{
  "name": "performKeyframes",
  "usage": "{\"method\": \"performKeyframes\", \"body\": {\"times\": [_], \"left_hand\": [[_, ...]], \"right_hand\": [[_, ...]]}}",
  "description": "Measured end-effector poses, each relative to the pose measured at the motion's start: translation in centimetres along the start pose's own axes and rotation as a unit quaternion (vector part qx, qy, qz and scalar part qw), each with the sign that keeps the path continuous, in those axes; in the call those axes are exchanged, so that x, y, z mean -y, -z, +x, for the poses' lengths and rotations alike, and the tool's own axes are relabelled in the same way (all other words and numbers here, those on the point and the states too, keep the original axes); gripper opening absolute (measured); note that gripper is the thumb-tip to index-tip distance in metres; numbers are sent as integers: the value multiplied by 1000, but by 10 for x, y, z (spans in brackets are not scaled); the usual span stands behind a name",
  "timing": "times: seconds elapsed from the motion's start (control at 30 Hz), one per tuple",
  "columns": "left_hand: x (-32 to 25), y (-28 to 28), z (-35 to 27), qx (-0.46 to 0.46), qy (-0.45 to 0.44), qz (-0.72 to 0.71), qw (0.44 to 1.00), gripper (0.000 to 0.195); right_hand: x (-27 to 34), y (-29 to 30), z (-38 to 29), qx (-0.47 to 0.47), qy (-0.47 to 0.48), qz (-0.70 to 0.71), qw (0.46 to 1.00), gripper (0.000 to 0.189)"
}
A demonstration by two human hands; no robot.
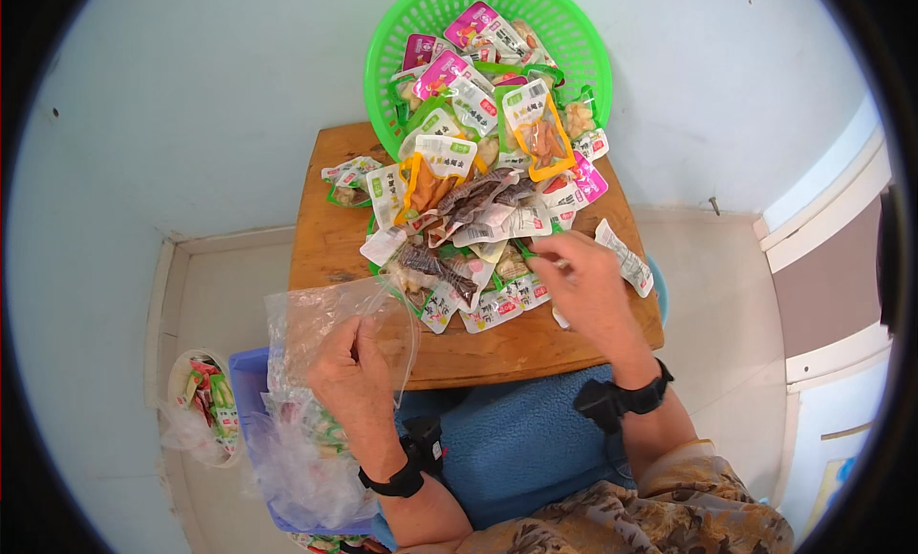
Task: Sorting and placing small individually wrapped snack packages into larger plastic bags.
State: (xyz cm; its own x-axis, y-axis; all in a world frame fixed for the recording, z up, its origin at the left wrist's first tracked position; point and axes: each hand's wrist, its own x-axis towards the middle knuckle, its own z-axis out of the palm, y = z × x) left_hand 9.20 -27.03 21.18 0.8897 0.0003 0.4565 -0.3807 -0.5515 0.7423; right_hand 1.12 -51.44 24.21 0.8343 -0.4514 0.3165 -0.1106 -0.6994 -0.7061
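My left hand (358,364) grips a clear plastic bag (308,314) by its rim, over the front left of a wooden table (459,360). Bent fingers of my right hand (584,285) touch the right side of a pile of sealed snack packets; whether they pinch one cannot be told. Dark-coloured packets (473,199) lie in the middle of the pile, with a yellow-edged packet (437,177) just behind them. More packets (502,303) with green edges lie along the front. The pile runs back into a green plastic basket (599,73), tilted towards me.
One white packet (625,258) lies apart at the table's right edge. On the floor to the left stand a blue-purple crate (247,382) with clear bags (301,461) and a white bucket (176,371) holding packets. Walls rise behind the table. Blue cloth (516,439) covers my lap.
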Motion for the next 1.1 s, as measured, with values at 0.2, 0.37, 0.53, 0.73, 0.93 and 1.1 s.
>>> {"method": "performKeyframes", "body": {"times": [0.2, 0.37, 0.53, 0.73, 0.93, 1.1], "left_hand": [[-12, -5, 1, 16, 13, 2, 1000, 15], [-7, -8, -1, 14, 16, -14, 1000, 15], [-8, -8, -1, 18, 24, -16, 999, 14], [-9, -7, 0, 21, 30, -15, 999, 14], [-10, -8, -1, 31, 55, -35, 997, 15], [-11, -9, -2, 29, 62, -38, 997, 11]], "right_hand": [[-49, 9, -46, -29, 48, -245, 968, 54], [-56, -9, -49, -16, -4, -273, 962, 74], [-72, -12, -50, -33, -6, -286, 958, 71], [-81, -3, -49, -111, -50, -202, 972, 48], [-79, 7, -48, -190, -82, -17, 978, 20], [-76, 10, -47, -152, -188, 286, 927, 23]]}}
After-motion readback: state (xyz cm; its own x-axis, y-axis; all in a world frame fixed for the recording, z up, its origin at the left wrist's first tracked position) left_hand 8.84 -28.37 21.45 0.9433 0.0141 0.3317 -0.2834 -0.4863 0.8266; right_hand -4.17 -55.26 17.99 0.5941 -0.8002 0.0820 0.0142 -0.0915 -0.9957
